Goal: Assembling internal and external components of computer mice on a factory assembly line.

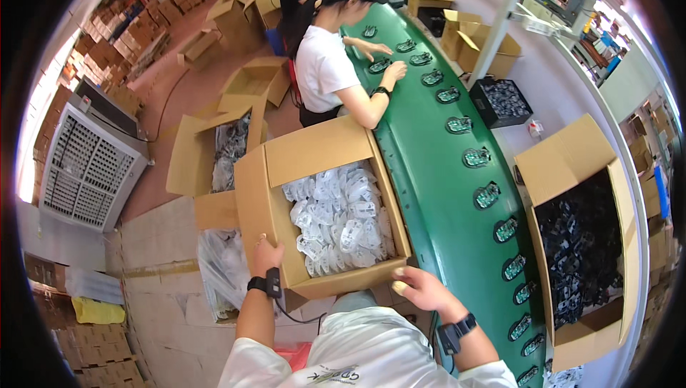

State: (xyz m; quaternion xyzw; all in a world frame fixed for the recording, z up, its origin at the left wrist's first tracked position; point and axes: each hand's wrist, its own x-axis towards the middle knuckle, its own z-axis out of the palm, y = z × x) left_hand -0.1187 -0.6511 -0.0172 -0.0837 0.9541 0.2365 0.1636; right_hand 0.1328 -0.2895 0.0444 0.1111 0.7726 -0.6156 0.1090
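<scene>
An open cardboard box (325,286) full of clear plastic parts in small bags (339,216) stands right in front of me, against the left side of the green conveyor belt (429,163). My left hand (268,254) holds its left near side, partly hidden by the flap. By the near right corner is my right hand (423,290), with thumb and fingers apart and yellowish covers on the fingertips; nothing shows in it. Black oval housings with green circuit boards (487,195) lie along the belt in a loose row.
A co-worker (329,59) leans over the belt ahead, both hands at the housings. A carton of black parts (582,238) stands right of the belt. Other open cartons (232,145) and a grey slatted air cooler (93,163) occupy the left. A black bin (501,102) sits beyond the belt.
</scene>
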